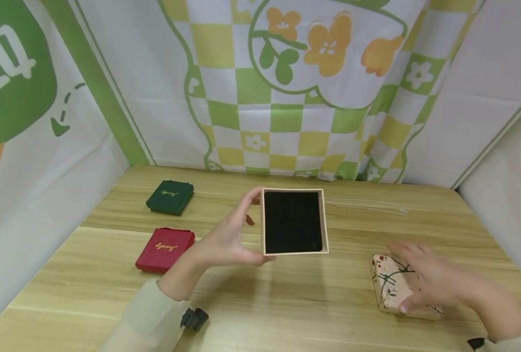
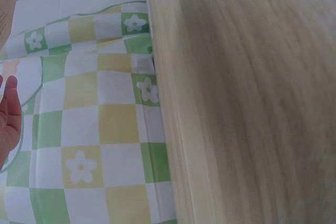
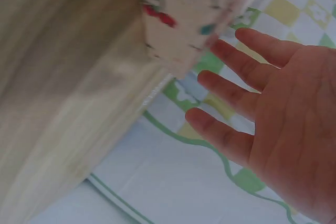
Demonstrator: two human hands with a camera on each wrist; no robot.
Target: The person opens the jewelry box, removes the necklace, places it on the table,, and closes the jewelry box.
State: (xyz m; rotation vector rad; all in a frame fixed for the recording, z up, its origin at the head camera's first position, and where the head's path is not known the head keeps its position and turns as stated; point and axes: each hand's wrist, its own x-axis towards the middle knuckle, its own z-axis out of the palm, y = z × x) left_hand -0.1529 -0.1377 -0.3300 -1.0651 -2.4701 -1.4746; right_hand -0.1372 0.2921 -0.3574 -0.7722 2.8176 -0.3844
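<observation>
My left hand (image 1: 229,239) grips a square open box (image 1: 325,220) by its left side, fingers at the top and thumb at the bottom. The box is tipped so that its black lining (image 1: 292,222) faces the head camera. At the right, my right hand (image 1: 441,281) is over a cream box part with a floral print (image 1: 390,288), probably a lid, on the table. In the right wrist view its fingers (image 3: 226,93) are straight and spread beside the patterned piece (image 3: 178,30); whether they touch it I cannot tell. The left wrist view catches only some left fingertips (image 2: 11,103).
A thin silver chain necklace (image 1: 370,206) lies on the wooden table (image 1: 287,308) behind and right of the held box. On the left sit a green box (image 1: 170,197) and a red box (image 1: 165,248), both closed. A checked curtain (image 1: 287,117) hangs behind the table.
</observation>
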